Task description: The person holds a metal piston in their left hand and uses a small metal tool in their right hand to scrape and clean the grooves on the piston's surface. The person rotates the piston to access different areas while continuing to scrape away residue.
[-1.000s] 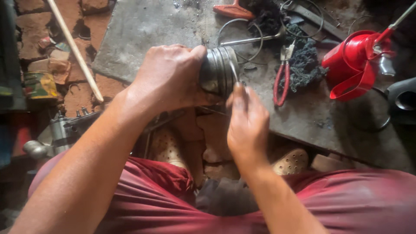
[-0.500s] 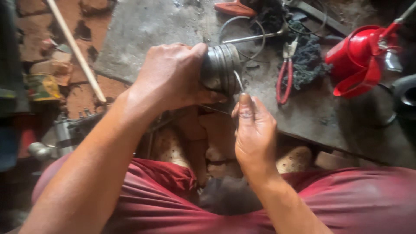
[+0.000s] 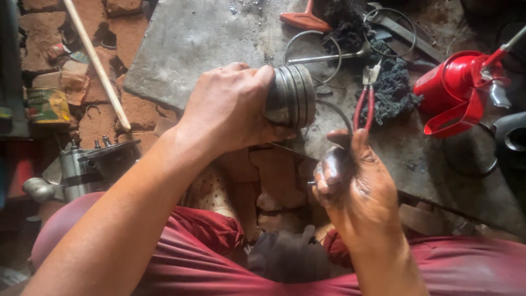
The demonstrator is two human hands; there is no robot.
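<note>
Your left hand (image 3: 230, 109) is wrapped closed around the grey grooved metal piston (image 3: 290, 97), held sideways at the centre of the frame with its ringed crown end pointing right. Your right hand (image 3: 356, 181), oil-darkened, sits lower right of the piston; its fingers (image 3: 329, 170) are curled in, pinching a thin dark metal ring (image 3: 342, 118) that arcs up from the fingertips to just beside the piston crown. Whether the ring touches the piston: cannot tell.

Behind, on the grey stone slab (image 3: 192, 44): red-handled pliers (image 3: 364, 107) right of the piston, a red oil can (image 3: 457, 87) at the right edge, loose wire rings (image 3: 312, 57) at upper centre. A pale wooden stick (image 3: 96, 63) lies at upper left.
</note>
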